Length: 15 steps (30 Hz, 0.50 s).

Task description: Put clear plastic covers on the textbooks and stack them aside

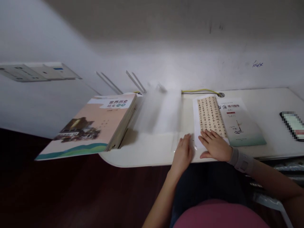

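Observation:
My right hand [215, 145] lies flat, fingers spread, on the lower part of a calligraphy sheet [209, 112] with columns of brushed characters and a white margin. Just left of it, my left hand [183, 152] rests on its side near the table's front edge, fingers stretched out and close together. Its fingertips are by the lower right corner of a clear plastic sheet [161, 114], which is blurred and lifts toward the wall. Partly under the calligraphy sheet is a pale green-and-white calligraphy workbook [242, 123].
A stack of books [87, 123] with a pink world history cover overhangs the left end of the white table [147, 155]. A phone [293, 125] lies at the far right. A yellow cable [201, 90] runs along the wall into a hole. Wall sockets [45, 72] are at left.

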Available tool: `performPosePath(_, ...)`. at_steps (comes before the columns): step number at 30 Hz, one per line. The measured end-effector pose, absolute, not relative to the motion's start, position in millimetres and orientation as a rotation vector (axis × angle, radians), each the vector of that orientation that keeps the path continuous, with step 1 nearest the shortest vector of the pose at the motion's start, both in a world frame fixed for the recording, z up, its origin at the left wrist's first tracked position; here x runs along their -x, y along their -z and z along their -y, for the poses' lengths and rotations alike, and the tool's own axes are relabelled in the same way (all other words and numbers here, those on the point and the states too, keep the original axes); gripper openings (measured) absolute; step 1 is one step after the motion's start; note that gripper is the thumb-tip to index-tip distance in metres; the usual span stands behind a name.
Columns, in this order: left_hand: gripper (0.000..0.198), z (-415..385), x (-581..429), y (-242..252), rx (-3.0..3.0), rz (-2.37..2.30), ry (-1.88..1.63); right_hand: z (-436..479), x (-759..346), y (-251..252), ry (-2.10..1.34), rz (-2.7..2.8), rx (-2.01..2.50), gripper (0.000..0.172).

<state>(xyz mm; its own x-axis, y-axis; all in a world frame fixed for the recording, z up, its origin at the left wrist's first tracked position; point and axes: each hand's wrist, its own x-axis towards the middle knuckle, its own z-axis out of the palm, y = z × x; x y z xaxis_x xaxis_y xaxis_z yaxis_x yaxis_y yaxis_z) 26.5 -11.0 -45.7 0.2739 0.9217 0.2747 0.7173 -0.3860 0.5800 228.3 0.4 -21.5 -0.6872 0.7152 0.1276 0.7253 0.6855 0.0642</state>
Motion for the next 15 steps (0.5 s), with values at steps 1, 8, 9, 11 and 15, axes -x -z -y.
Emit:
performPosePath(1,0.054,11.0,-26.4,45.4,-2.204,-1.497,-0.834,-0.5,-226.6,21.7,0.163,2.796,1.218,0.081)
performPosePath(8,0.053,10.9,-27.1,44.1,-2.156,-1.495,-0.828,-2.2,-221.4,18.1,0.012,2.796,1.184,0.083)
performPosePath(9,0.052,11.1,-27.2,43.7,-2.141,-1.497,-0.830,-3.6,-223.4,16.9,-0.039,2.795,1.170,0.082)
performPosePath(11,0.051,11.6,-27.3,42.9,-2.114,-1.506,-0.835,-6.2,-228.4,14.5,-0.156,2.787,1.154,0.078)
performPosePath(15,0.052,12.0,-27.5,41.9,-2.105,-1.503,-0.845,-7.5,-237.3,11.6,-0.319,2.814,1.072,0.068)
